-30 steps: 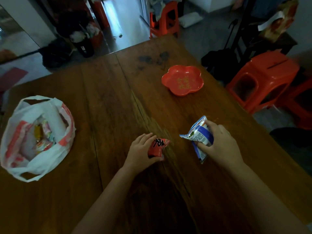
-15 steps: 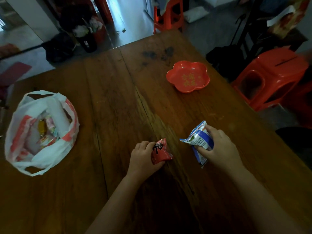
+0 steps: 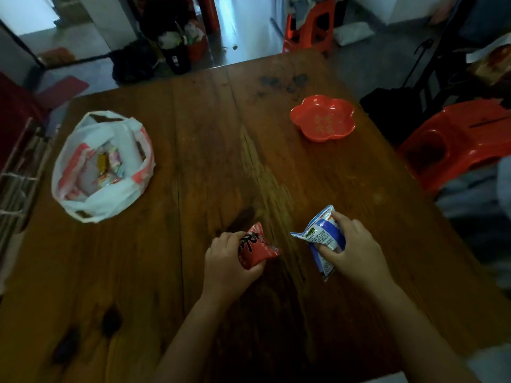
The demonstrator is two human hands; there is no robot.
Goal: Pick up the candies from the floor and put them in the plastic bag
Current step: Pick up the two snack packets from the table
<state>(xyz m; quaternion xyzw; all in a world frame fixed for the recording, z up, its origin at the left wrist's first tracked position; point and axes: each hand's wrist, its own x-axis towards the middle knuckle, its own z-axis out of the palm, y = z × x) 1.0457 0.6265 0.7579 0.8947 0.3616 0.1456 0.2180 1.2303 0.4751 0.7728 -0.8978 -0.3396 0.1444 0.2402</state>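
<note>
The bag (image 3: 103, 164) lies open on the left part of the counter (image 3: 210, 150), and some small wrapped candies (image 3: 109, 167) are already inside it, so a part of the work looks done. Two packets are not in the bag yet, one in each hand. No other loose candy shows on the counter; the floor around it is dark and I cannot tell if more is there.

The left hand (image 3: 229, 261) holds the red packet (image 3: 255, 248). Its fingers (image 3: 225, 240) are curled over the top of the packet and the thumb presses from below, so the packet sticks out to the right of the hand. The right hand (image 3: 356, 250) holds the blue packet (image 3: 322, 237). Its fingers (image 3: 347, 222) close around the right edge and the thumb lies across the front; the packet points to the left. Both packets are near each other, well apart from the bag, low over the wood or touching it; which, I cannot tell.

What is left, in my judgement, is to carry both packets to the left and drop them in the bag's mouth.
</note>
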